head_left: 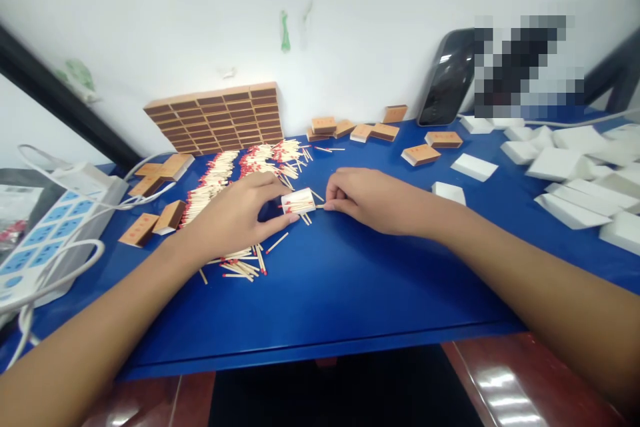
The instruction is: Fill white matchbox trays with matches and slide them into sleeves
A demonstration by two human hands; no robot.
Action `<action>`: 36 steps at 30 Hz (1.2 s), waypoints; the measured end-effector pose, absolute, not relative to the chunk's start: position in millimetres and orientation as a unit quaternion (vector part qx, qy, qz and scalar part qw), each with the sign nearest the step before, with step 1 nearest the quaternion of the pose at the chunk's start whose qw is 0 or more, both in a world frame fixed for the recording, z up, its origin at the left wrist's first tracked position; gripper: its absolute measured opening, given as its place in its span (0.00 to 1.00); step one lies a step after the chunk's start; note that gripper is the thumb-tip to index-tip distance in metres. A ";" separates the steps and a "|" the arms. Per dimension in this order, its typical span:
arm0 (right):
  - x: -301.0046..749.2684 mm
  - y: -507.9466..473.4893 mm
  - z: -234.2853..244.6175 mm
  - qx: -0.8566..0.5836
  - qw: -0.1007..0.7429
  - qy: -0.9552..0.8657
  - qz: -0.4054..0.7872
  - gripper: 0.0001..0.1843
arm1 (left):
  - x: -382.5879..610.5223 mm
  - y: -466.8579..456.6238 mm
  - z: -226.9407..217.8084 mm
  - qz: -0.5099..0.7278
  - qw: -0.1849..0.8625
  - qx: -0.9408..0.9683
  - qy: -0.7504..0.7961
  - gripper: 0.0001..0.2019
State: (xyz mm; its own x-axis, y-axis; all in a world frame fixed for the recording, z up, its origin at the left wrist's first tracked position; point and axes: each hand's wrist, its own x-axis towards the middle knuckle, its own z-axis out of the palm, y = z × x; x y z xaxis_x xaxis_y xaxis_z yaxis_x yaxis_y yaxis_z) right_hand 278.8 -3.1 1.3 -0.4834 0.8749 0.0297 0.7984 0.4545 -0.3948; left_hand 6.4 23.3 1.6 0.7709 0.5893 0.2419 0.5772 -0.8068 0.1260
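Observation:
A small white matchbox tray [299, 197] with some red-tipped matches in it is gripped between the thumb and fingers of my left hand [250, 208]. Just to its right, my right hand [357, 199] pinches a matchstick [321, 206], its far end at the tray's right edge. Loose matches [245, 267] lie beneath and in front of my left hand. Behind that hand spreads a large heap of red-tipped matches [257, 159], partly hidden by it.
Stacked matchboxes [220, 120] lean along the wall. Single matchboxes [421, 155] lie scattered at the back and left. White trays [570, 170] pile up at the right. A dark phone [447, 77] stands against the wall. A power strip [45, 230] with white cables lies at the left.

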 end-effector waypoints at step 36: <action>262.5 -1.2 -17.1 -0.337 0.317 -0.877 0.130 0.06 | 13.5 20.0 -4.3 0.220 0.019 0.946 0.239 0.13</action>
State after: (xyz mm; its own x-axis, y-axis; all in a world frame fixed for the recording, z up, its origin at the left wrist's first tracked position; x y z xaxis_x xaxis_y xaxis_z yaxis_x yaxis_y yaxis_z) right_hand 262.5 -1.2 -17.1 -0.5710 0.6740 0.4686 0.5084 0.7385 -0.4428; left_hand 13.5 20.0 -4.3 0.7888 0.4605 0.4071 0.4437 -0.8850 0.1414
